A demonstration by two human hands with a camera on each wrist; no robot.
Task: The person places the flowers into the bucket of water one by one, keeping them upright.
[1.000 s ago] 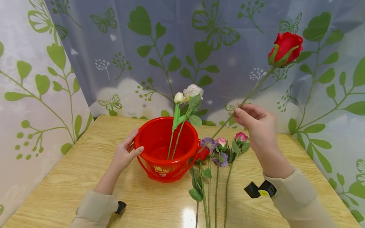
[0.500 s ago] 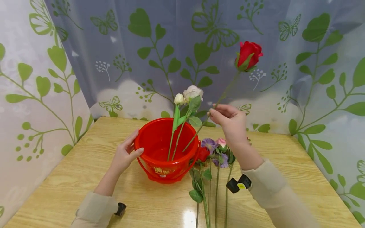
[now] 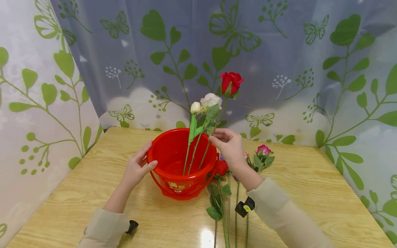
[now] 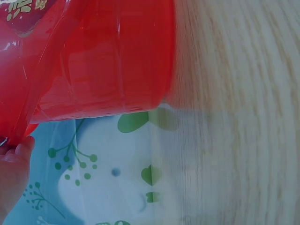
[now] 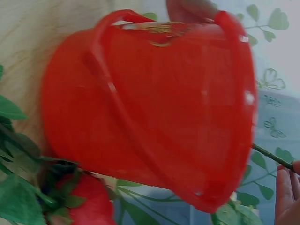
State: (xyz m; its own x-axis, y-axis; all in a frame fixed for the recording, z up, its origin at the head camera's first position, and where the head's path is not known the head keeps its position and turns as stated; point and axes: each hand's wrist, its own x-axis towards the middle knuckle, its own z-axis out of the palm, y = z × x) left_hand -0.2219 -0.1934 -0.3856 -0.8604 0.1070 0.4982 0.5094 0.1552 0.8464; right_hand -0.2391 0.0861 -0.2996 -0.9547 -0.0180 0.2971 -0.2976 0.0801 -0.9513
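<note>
A red plastic bucket (image 3: 193,188) with a handle stands on the wooden table. At its left side, my left hand (image 3: 134,170) grips the rim, thumb over the edge and fingers along the outer wall; its fingertips (image 4: 23,149) show at the bucket's edge in the left wrist view. My right hand (image 3: 228,146) pinches the stem of a red rose (image 3: 231,83) just over the right rim. The rose's lower stem reaches down inside the bucket. A cream tulip (image 3: 195,108) and a white rose (image 3: 211,101) lean in the bucket beside it.
Several more artificial flowers lie right of the bucket, among them another red rose (image 3: 221,167) and a dark pink rose (image 3: 263,150). Their stems run toward the table's near edge. A patterned curtain (image 3: 124,51) hangs behind the table (image 3: 310,186).
My right hand has carried the red rose left and down from the right, bringing its stem into the bucket. My left hand has stayed on the rim.
</note>
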